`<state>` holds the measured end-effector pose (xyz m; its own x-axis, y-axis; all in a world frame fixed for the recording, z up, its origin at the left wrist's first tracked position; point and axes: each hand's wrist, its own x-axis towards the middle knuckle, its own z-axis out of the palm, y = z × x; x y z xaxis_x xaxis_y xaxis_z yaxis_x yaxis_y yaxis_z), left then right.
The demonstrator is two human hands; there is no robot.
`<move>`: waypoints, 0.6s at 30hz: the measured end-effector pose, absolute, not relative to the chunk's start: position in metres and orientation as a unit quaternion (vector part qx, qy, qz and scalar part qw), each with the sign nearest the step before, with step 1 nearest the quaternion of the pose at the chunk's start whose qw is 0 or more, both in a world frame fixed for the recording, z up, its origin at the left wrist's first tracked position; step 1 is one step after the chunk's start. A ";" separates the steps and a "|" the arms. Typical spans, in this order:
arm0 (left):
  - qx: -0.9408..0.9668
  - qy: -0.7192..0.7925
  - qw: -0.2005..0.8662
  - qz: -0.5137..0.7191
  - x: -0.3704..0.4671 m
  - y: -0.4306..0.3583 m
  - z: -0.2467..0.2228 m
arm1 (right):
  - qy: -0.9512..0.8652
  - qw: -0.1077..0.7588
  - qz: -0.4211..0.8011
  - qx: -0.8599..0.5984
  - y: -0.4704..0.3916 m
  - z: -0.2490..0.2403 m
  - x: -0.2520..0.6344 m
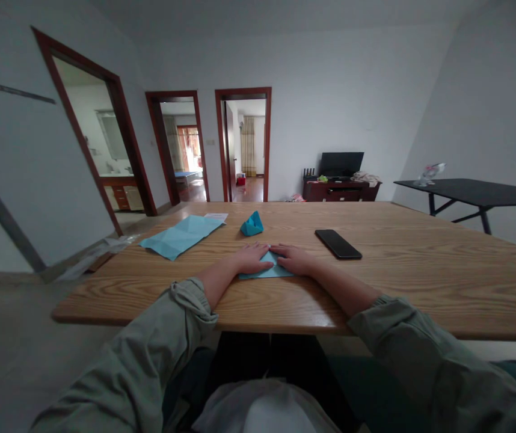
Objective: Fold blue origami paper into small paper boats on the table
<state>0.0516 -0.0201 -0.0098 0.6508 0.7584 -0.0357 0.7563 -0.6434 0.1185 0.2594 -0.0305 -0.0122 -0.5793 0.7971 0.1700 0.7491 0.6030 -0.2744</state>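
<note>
Both hands point(251, 259) point(294, 261) open, flat on folded blue paper point(267, 272), its sides partly hidden.

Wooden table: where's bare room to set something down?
Widest: wooden table right of the phone. Smaller: near left, between the creased blue sheet and left sleeve. Crowded: centre, where left hand and right hand rest on the folded blue paper, blue folded piece just beyond.

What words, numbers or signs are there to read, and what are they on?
No text can be read here.
Pale slip by the creased blue sheet: any print is too small to read.
Phone, television: dark, nothing readable.
Folded blue paper: no writing visible.
</note>
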 end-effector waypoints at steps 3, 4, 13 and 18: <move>0.904 0.422 0.066 0.005 0.052 -0.018 -0.012 | -0.882 0.145 0.115 -0.434 -0.029 -0.011 0.261; 0.904 0.422 0.068 0.002 0.052 -0.016 -0.012 | -0.881 0.149 0.125 -0.432 -0.029 -0.011 0.261; 0.913 0.404 0.065 0.004 0.048 -0.008 -0.015 | -0.872 0.160 0.072 -0.458 -0.027 -0.018 0.259; 0.893 0.444 0.072 0.011 0.055 -0.013 -0.015 | -0.871 0.115 0.049 -0.476 -0.026 -0.022 0.257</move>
<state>0.0547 -0.0131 -0.0149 0.6058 0.7944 -0.0447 0.7913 -0.5957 0.1379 0.2574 -0.0255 -0.0223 -0.5206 0.8399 0.1532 0.8174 0.5422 -0.1947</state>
